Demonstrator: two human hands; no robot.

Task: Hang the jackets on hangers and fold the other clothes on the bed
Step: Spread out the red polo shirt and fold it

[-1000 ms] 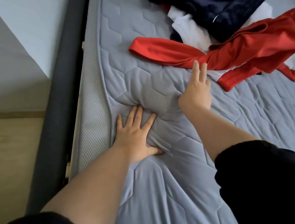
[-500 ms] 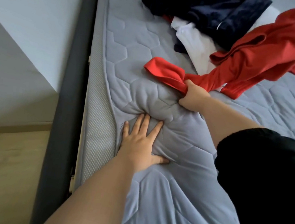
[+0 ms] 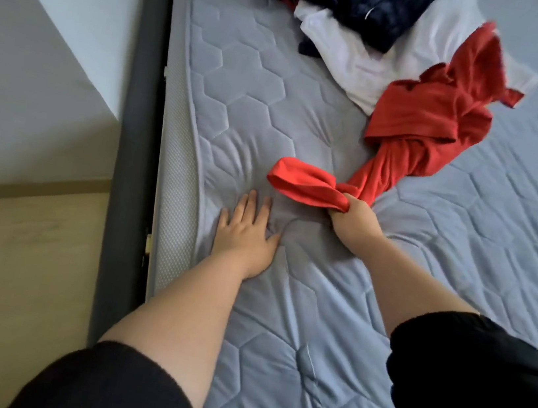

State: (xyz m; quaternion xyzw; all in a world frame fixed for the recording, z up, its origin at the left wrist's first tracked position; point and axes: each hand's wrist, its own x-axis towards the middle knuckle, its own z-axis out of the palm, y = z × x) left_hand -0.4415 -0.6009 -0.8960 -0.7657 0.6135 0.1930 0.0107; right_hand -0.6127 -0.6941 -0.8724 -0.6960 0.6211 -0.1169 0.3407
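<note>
Your left hand (image 3: 246, 235) lies flat on the bed (image 3: 462, 248) near its left edge. The fingers are straight and a little spread, and the palm presses into the cover. It holds nothing, and the cloth puckers into soft creases around it.

Your right hand (image 3: 355, 219) is curled into a fist round the red garment (image 3: 427, 122), gripping a bunched, twisted part. A flattened loop of the cloth sticks out to the left of the fist. The rest runs up and to the right as a rope-like twist, then widens into a crumpled heap resting on the bed. The red fabric looks thin and smooth, and its far tip is blurred.

That heap overlaps the edge of a white garment (image 3: 350, 59), spread loosely and wrinkled. A dark navy garment (image 3: 358, 2) lies rumpled on top of the white one at the upper edge of the view.

The bed cover is blue-grey, padded and stitched in a hexagon pattern. A pale mesh band runs down the mattress side, against a dark grey bed frame (image 3: 133, 150). Black sleeves cover both your upper arms.
</note>
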